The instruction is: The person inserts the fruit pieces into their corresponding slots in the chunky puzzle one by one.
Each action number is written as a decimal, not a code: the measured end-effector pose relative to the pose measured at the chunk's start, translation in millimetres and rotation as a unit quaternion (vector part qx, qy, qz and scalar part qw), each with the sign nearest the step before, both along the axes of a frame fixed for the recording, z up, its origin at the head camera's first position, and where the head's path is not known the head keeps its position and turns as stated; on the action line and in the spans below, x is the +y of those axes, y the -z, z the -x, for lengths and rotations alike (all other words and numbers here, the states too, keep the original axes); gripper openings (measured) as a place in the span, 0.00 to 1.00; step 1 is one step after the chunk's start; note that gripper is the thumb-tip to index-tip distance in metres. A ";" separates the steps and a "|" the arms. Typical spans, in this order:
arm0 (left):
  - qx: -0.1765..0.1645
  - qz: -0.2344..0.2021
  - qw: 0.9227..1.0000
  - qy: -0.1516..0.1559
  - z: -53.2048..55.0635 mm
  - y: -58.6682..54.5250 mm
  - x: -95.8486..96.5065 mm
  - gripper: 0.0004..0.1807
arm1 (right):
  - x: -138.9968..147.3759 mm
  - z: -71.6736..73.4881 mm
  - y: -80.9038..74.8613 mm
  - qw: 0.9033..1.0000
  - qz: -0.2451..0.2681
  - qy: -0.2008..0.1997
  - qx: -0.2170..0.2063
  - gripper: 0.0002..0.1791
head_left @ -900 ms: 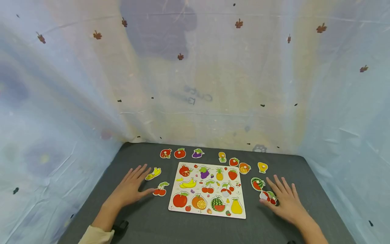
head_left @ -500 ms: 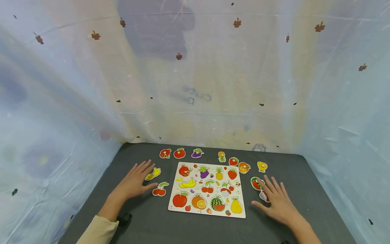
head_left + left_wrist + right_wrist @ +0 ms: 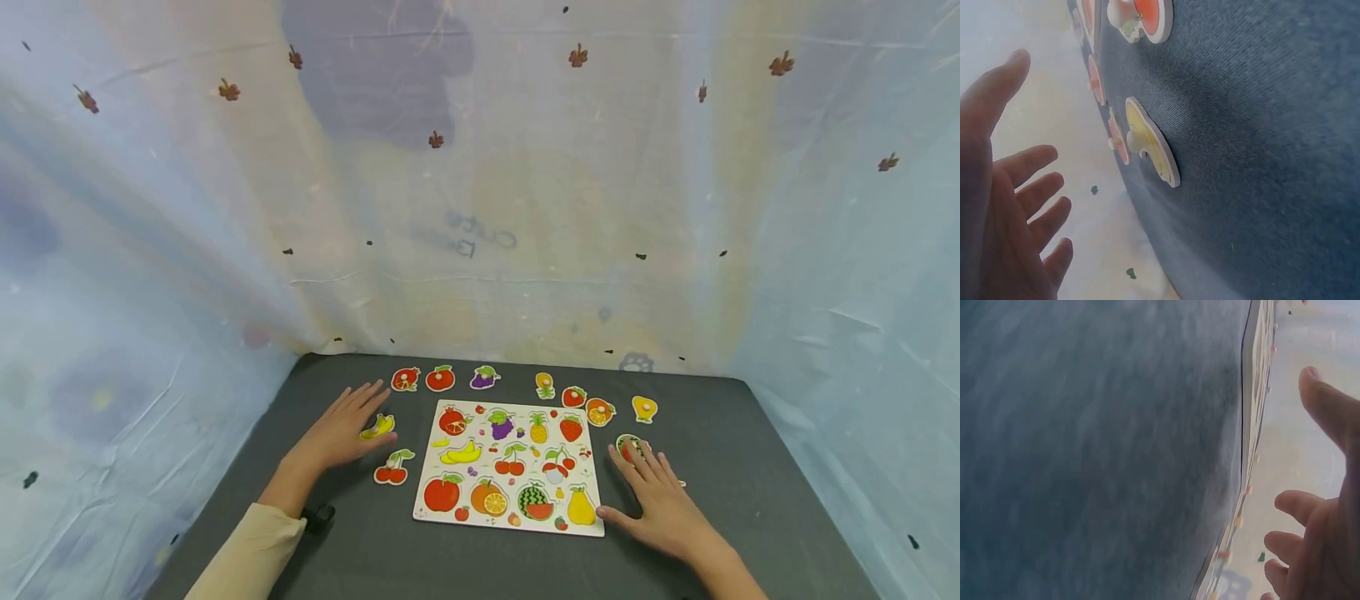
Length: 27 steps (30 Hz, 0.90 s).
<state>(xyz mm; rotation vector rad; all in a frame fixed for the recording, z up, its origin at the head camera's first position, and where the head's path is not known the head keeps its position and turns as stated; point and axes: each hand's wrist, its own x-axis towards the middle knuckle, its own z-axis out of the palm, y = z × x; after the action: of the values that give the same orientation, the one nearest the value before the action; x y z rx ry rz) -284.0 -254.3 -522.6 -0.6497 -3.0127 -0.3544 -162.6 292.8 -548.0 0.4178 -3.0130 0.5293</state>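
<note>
Lettering [image 3: 465, 248] blurred, mostly illegible | left hand [image 3: 336, 432] by banana piece [image 3: 381, 425] | right hand [image 3: 662, 504] by watermelon piece [image 3: 627, 443] | fingers [image 3: 1050, 221] spread, both empty

Soft light leaves pale sheen on the curtain [image 3: 525, 200] and faint shadows on the table [image 3: 750, 492] near the right hand [image 3: 663, 504]; wrist views look hazy, the right smeared.
</note>
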 end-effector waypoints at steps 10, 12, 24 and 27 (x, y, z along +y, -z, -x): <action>-0.015 -0.004 1.000 0.008 23.9 4.1 1.5 0.48 | -20.0 -2.2 0.7 1.000 -0.007 -0.015 -0.021 0.61; -0.020 0.000 1.000 0.009 28.7 4.0 1.2 0.47 | -22.5 -2.4 2.0 1.000 -0.005 -0.018 -0.018 0.61; -0.009 0.016 1.000 0.024 59.9 4.0 -0.4 0.41 | -44.5 -0.8 1.8 0.996 0.008 -0.037 -0.081 0.66; -0.017 0.014 1.000 0.022 65.3 2.8 2.6 0.39 | -47.3 -1.8 -0.5 0.995 0.007 -0.034 -0.093 0.66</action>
<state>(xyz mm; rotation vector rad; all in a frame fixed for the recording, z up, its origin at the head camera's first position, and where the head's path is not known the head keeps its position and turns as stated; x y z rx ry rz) -349.3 -251.8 -525.4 -0.7207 -3.0447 -0.3275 -160.8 245.5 -547.5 0.4996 -3.1799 0.6290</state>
